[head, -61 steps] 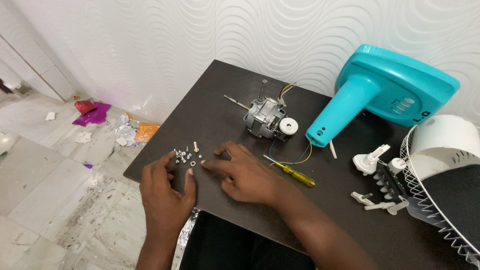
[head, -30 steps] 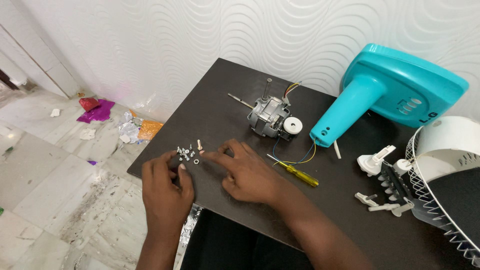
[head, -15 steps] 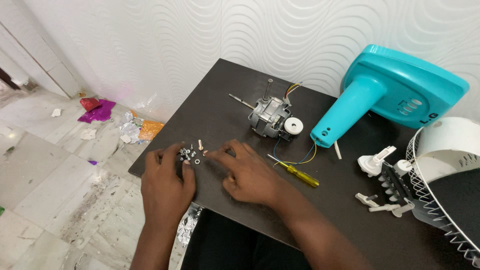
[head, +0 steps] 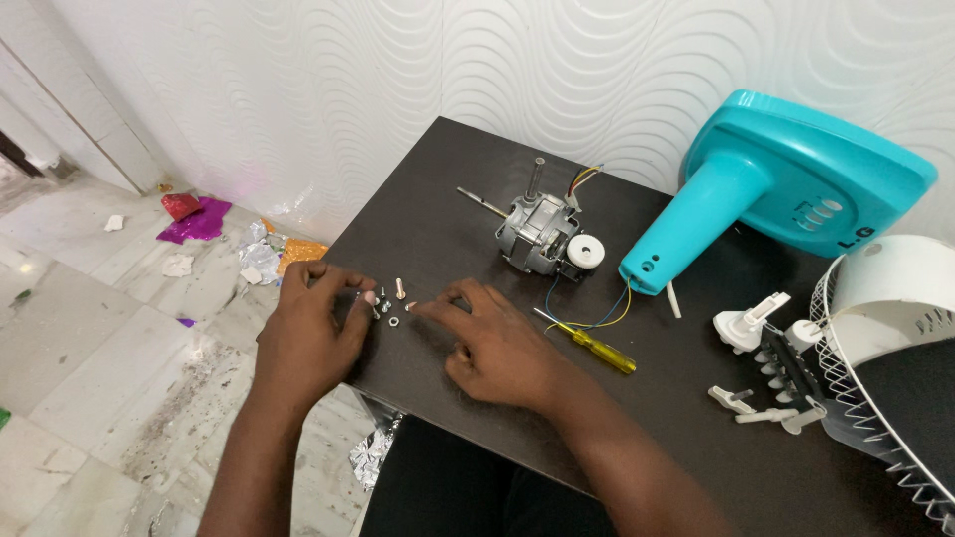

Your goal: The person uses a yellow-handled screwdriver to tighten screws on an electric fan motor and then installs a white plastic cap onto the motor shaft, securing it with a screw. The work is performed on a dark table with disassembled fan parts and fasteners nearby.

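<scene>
1. Screws and nuts (head: 390, 303) lie in a small cluster near the dark table's (head: 448, 214) left near corner.
2. I see my left hand (head: 310, 336) touching them, fingers curled loosely together.
3. My right hand (head: 492, 343) rests just beside, forefinger stretched toward them, other fingers bent.
4. Farther right lie a yellow screwdriver (head: 589, 343), fan motor (head: 537, 234) and teal fan base (head: 786, 189).

We see an evenly, brightly lit scene in soft, diffuse light with no harsh glare. The white wavy wall (head: 398, 80) across the top of the frame is bright yet keeps its relief, shaded gently along each ridge. The dark table (head: 448, 229) gives only a dull sheen. Short, soft shadows lie under the left hand (head: 308, 343) and right hand (head: 497, 343). Focus is sharp at centre; we notice wide-angle stretching toward the lower corners and the right edge.
</scene>
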